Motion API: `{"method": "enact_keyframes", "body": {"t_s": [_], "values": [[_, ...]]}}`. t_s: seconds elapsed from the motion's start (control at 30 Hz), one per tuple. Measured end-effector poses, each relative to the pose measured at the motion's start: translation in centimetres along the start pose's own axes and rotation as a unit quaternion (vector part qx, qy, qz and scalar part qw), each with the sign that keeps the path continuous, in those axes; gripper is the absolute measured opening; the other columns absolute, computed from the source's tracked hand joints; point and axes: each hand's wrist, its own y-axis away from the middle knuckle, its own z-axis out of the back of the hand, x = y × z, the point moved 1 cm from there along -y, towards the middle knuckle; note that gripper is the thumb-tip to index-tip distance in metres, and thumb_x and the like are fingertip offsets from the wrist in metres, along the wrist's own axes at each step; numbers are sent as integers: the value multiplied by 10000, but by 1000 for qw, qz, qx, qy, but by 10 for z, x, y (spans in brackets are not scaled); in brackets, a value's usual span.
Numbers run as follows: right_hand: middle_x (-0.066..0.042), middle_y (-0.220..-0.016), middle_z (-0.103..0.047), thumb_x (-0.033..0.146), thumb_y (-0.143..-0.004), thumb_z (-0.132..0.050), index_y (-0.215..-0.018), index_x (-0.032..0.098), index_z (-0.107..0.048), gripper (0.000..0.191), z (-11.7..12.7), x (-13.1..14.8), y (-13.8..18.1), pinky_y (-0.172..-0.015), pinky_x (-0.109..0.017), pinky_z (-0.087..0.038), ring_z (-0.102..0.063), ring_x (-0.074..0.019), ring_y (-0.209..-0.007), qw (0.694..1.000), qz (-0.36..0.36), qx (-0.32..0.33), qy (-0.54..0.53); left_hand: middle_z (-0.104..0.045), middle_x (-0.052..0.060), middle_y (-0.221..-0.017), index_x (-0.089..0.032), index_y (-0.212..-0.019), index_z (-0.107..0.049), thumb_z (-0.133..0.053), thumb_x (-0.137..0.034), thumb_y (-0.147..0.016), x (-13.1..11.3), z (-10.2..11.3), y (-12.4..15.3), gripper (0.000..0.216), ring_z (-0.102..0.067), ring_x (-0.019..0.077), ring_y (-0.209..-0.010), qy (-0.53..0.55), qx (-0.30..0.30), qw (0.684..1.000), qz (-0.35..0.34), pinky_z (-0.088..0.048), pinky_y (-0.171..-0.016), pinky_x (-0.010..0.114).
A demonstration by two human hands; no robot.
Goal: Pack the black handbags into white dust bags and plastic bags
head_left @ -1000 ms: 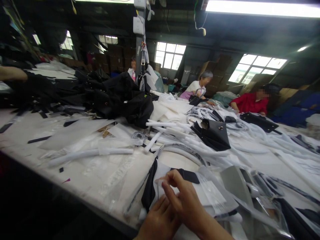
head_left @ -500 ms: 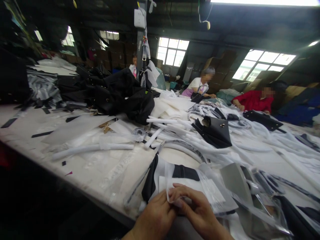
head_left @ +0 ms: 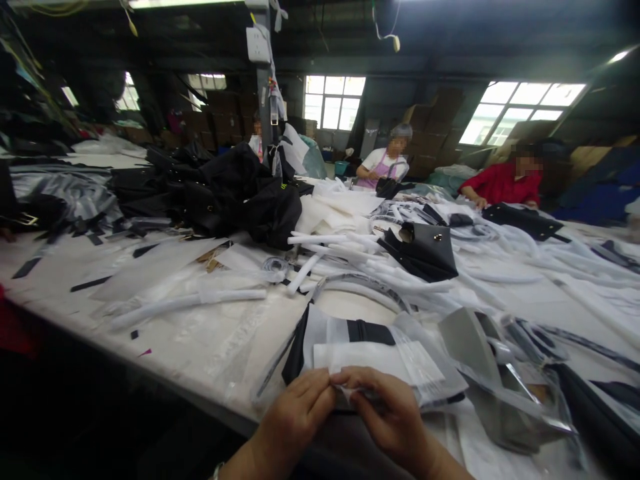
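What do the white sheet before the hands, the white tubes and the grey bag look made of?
White sheet: matte, probably paper or thin foam; it lies flat.
White tubes: matte, likely soft foam; they're thick, rounded, some curving.
Grey bag: smooth, low sheen, perhaps leather or imitation leather; it holds its shape.

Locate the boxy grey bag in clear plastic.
At the head view's lower right, the grey bag lies beside the white-covered black bag, right of the right hand.

The person's left hand and right hand meet, fingers nearly touching, at the near edge of a white-wrapped black bag on the worktop. Right of it lies a grey bag; beyond, a co-worker in red leans over a flat black piece.
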Motion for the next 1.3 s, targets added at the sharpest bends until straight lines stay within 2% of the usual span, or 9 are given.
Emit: {"method": "enact_keyframes", "body": {"t_s": [0.1, 0.27, 0.43, 0.6, 0.7, 0.9, 1.07, 1.2, 1.3], "values": [[-5, -998, -759, 101, -892, -571, -1078, 261, -623, 251, 1, -2, 2, -852, -244, -568, -730, -159, -927, 1000, -20, -4, -7, -737, 85, -1023, -104, -1039, -646, -384, -126, -1032, 1, -3, 6, 262, -705, 149, -1001, 1, -22, 1000, 1, -572, -926, 258], [-14, -967, -762, 122, -858, -630, -1010, 240, -629, 193, 2, 1, 4, -811, -241, -562, -733, -166, -877, 1000, -1, 10, 10, -721, 91, -1022, -126, -1110, -612, -423, -267, -1040, 2, -7, 15, 246, -713, 162, -963, 12, -28, 998, 50, -592, -877, 252], [-12, -937, -751, 96, -834, -655, -948, 232, -592, 188, -2, 4, 3, -806, -246, -561, -729, -166, -871, 999, 35, 7, 9, -657, 171, -1214, -122, -1224, -553, -420, -357, -1034, 7, -9, 18, 330, -665, 210, -1129, 31, -21, 997, 69, -574, -918, 276], [-31, -1046, -736, 89, -870, -611, -1110, 251, -584, 291, -5, -1, 4, -894, -280, -562, -704, -178, -994, 997, -10, -57, 50, -591, 176, -1344, -151, -1388, -456, -434, -293, -1027, 7, -13, 24, 388, -588, 236, -1254, 61, 16, 992, 106, -543, -987, 329], [-68, -1143, -701, 86, -876, -581, -1272, 245, -543, 428, -8, -5, 2, -989, -354, -528, -653, -211, -1108, 994, -10, -32, 109, -543, 173, -1408, -164, -1469, -365, -480, -200, -995, 6, -14, 26, 490, -527, 250, -1319, 88, 43, 987, 126, -515, -1029, 367], [-56, -946, -647, 79, -933, -524, -1081, 253, -663, 268, -14, -2, -7, -792, -284, -577, -669, -174, -906, 988, 9, -7, 154, -509, 179, -1434, -196, -1512, -295, -500, -119, -953, 6, -15, 26, 601, -524, 255, -1321, 100, 12, 988, 115, -545, -982, 352], [-82, -1251, -653, 112, -947, -525, -1127, 254, -637, 256, -19, 2, -8, -991, -328, -527, -641, -211, -1150, 986, -19, -24, 163, -466, 177, -1468, -247, -1545, -219, -504, -170, -981, 7, -18, 24, 637, -538, 233, -1309, 109, -4, 987, 121, -554, -958, 315], [-32, -1012, -742, 155, -966, -498, -1110, 253, -621, 213, -25, 7, -8, -837, -249, -588, -721, -173, -955, 994, -83, -11, 76, -448, 197, -1476, -259, -1558, -174, -510, -261, -997, 7, -19, 25, 654, -575, 231, -1271, 133, -12, 983, 128, -560, -943, 308], [-16, -975, -750, 146, -949, -530, -1066, 254, -641, 195, -26, 10, -7, -804, -216, -591, -732, -157, -905, 996, -76, -18, 51, -450, 207, -1470, -250, -1559, -187, -513, -302, -994, 8, -21, 28, 654, -554, 250, -1292, 141, -18, 981, 135, -554, -962, 336]]}}
